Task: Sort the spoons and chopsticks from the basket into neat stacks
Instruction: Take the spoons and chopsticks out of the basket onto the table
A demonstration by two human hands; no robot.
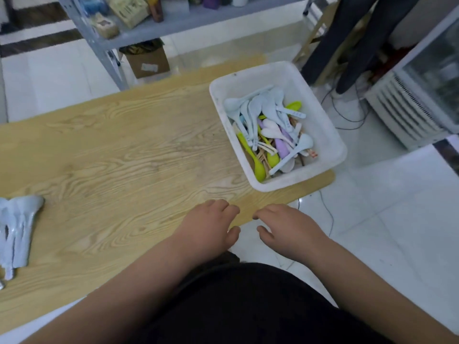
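At the far left edge of the wooden table, well apart from the basket, lay a stack of pale blue spoons, bowls nested toward the far side and handles toward me. Between that stack and the basket the light wood grain ran bare. Behind the table, left of the basket, a grey metal shelf held blurred boxes, with a cardboard box on the white tiled floor beneath it.

My left hand rested at the table's near edge, just short of the basket, fingers loosely curled and a little apart, holding nothing. My right hand hovered beside it over the floor — fingers likewise curled, empty, the two hands nearly touching.

The white basket sat on the table's right end, holding a jumble of blue, green, purple and white spoons over wooden chopsticks. Right of the basket stood dark trouser legs and a white louvred appliance, with thin cables trailing on the tiles.
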